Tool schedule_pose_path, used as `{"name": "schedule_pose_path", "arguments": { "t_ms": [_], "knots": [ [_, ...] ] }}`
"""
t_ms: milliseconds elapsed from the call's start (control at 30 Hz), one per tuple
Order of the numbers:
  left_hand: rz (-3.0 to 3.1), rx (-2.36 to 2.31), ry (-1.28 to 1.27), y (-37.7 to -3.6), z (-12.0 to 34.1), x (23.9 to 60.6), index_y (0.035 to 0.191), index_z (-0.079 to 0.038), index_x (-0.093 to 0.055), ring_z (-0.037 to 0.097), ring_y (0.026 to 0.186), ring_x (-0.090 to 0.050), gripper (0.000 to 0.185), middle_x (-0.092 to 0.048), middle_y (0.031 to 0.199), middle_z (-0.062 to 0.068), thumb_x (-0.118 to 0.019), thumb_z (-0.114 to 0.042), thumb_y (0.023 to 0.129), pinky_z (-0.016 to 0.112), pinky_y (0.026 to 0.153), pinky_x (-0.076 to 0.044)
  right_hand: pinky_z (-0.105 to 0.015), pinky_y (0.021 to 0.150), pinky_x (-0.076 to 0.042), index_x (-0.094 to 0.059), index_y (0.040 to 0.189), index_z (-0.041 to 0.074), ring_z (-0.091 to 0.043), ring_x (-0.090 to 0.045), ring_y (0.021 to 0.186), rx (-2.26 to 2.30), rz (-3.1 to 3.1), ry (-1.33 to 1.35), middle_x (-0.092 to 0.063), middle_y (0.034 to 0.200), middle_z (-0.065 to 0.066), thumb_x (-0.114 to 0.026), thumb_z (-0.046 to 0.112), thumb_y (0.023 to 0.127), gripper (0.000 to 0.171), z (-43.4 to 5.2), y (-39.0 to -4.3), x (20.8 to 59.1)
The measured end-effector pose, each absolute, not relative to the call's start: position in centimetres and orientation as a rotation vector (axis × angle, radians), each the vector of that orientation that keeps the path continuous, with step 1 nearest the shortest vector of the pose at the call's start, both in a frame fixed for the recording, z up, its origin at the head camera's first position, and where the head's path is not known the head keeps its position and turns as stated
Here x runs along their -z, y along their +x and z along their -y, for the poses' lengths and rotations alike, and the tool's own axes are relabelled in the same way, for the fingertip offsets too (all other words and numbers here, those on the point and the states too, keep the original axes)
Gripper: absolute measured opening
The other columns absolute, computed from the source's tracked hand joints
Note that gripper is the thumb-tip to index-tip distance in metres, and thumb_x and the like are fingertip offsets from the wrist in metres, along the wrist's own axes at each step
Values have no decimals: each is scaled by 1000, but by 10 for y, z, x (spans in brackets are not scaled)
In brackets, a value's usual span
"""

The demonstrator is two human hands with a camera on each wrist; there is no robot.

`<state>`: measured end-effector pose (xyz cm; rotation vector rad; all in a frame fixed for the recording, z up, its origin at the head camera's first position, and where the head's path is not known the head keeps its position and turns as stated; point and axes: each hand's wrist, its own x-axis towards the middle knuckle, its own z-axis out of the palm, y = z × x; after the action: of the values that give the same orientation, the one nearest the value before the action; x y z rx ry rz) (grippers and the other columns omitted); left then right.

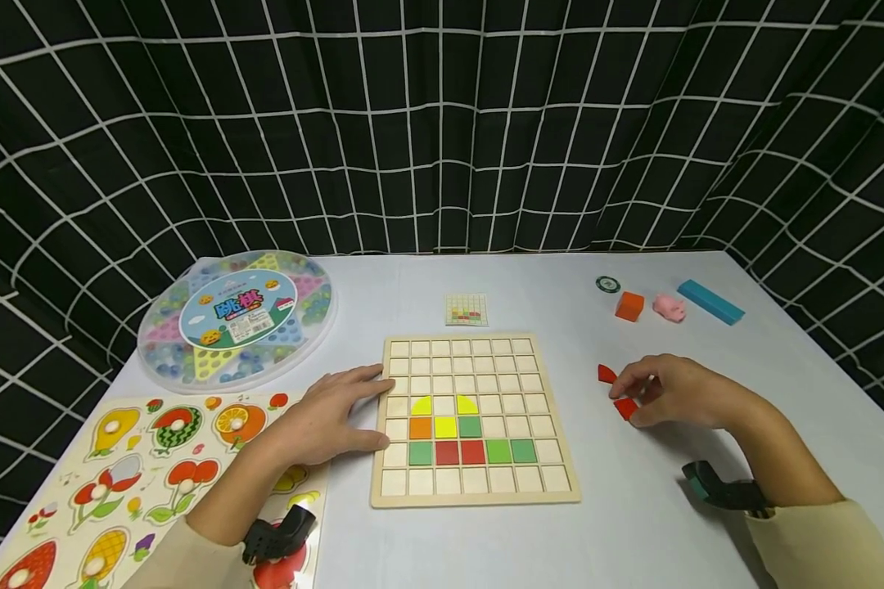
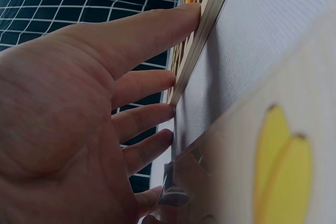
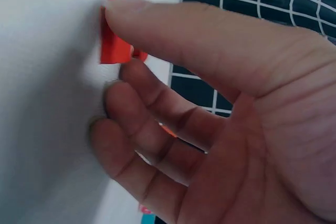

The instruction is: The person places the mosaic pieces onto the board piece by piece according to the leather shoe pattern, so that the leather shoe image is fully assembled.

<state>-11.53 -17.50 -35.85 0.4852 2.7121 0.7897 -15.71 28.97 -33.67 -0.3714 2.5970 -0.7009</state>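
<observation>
My left hand (image 1: 331, 417) lies against the left side of a wooden grid board (image 1: 548, 483), its fingers spread and mostly straight. In the left wrist view the thumb touches the board's edge (image 2: 215, 11). Yellow, orange, green and red pieces fill part of the grid. Right of the board, my right hand (image 1: 670, 393) pinches a small red piece (image 1: 624, 408) between thumb and index finger, low over the table. In the right wrist view the thumb tip covers part of this red piece (image 3: 116, 48). Another red piece (image 1: 606, 374) lies just beyond the fingertips.
A small pattern card (image 1: 466, 310) lies behind the board. At the back right are a green-white chip (image 1: 607, 284), orange cube (image 1: 629, 307), pink pig (image 1: 669, 307) and blue bar (image 1: 710, 302). A round marble-game case (image 1: 317, 343) and fruit puzzle board (image 1: 221, 442) stand left.
</observation>
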Motion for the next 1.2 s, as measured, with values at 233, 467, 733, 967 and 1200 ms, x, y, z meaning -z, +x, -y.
{"name": "schedule_pose_path", "arguments": {
  "t_ms": [233, 467, 733, 967, 1200],
  "knots": [
    [-2713, -793, 484, -116, 176, 360, 151, -15, -55, 36, 156, -30, 76, -38, 166, 10, -84, -36, 84, 62, 128, -14, -32, 69, -53, -71, 99, 13, -23, -55, 91, 658, -2643, -345, -62, 94, -4, -87, 10, 78, 26, -282, -160, 338],
    [-2711, -789, 489, -117, 176, 359, 152, -15, -55, 36, 156, -29, 76, -37, 166, 10, -83, -36, 85, 62, 128, -13, -25, 65, -52, -72, 95, 13, -19, -56, 83, 770, -2616, -458, -62, 84, 0, -81, 9, 85, 14, -271, -162, 328],
    [-2708, -783, 484, -117, 176, 359, 152, -16, -55, 36, 157, -29, 76, -37, 167, 10, -83, -36, 85, 62, 128, -13, -24, 63, -50, -76, 108, 11, -19, -57, 80, 955, -2533, -607, -62, 84, -3, -74, 8, 91, 17, -243, -165, 316],
    [-2711, -777, 476, -117, 176, 358, 152, -16, -55, 36, 157, -29, 76, -37, 167, 9, -84, -37, 84, 62, 128, -14, -29, 72, -54, -77, 109, 9, -25, -57, 92, 1026, -2422, -657, -66, 93, -5, -73, 6, 91, 19, -208, -169, 314],
    [-2705, -786, 478, -116, 176, 359, 152, -16, -55, 35, 157, -28, 76, -37, 167, 9, -83, -38, 85, 62, 128, -13, -29, 68, -54, -77, 106, 6, -22, -60, 80, 1052, -2324, -713, -65, 86, -4, -69, 3, 93, 16, -173, -169, 320]
  ]
}}
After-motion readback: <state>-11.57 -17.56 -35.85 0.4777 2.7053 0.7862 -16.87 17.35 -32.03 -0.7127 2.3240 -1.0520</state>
